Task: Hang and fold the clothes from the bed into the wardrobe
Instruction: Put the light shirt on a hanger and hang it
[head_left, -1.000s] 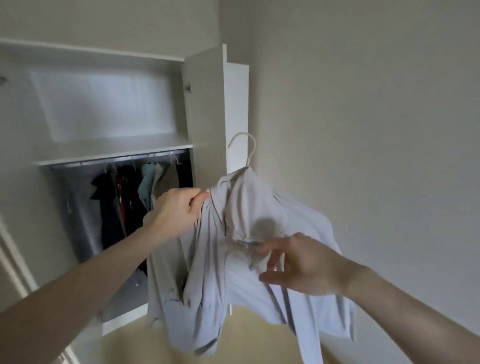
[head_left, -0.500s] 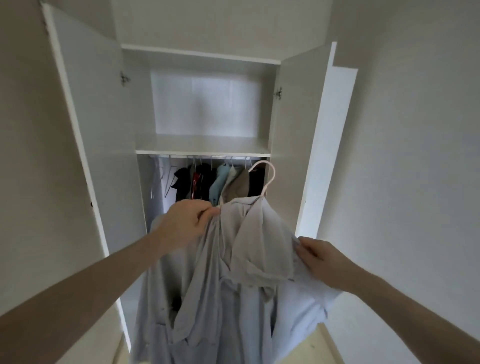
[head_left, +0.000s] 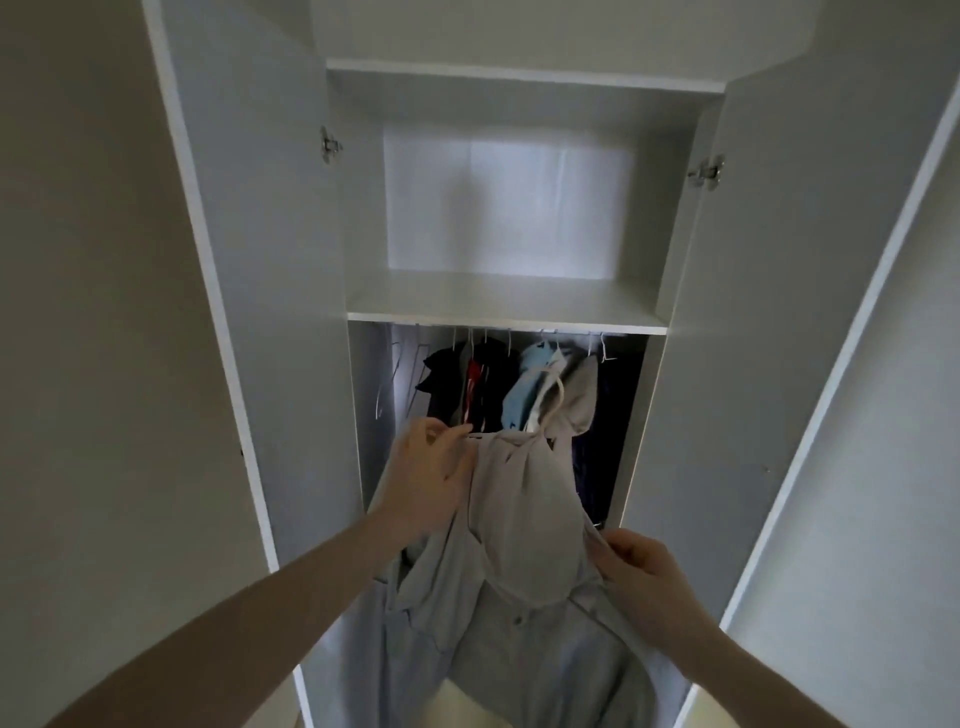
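A pale grey-blue shirt (head_left: 524, 551) hangs on a white hanger (head_left: 555, 396) in front of the open white wardrobe (head_left: 506, 304). My left hand (head_left: 428, 475) grips the shirt's left shoulder at the hanger's end. My right hand (head_left: 641, 582) pinches the shirt's right shoulder lower down. The hanger's hook points up, just below the rail (head_left: 519, 331) and in front of the hung clothes. The shirt's lower part runs out of the frame.
Several dark, red and light blue garments (head_left: 488, 384) hang on the rail, with bare hangers (head_left: 395, 374) at the left. The upper shelf (head_left: 506, 299) holds nothing. Both doors (head_left: 260, 260) stand open at either side; walls flank them.
The view has closed in on the wardrobe and centred on it. Both hands have carried the shirt forward and up, so the hook is now near the rail.
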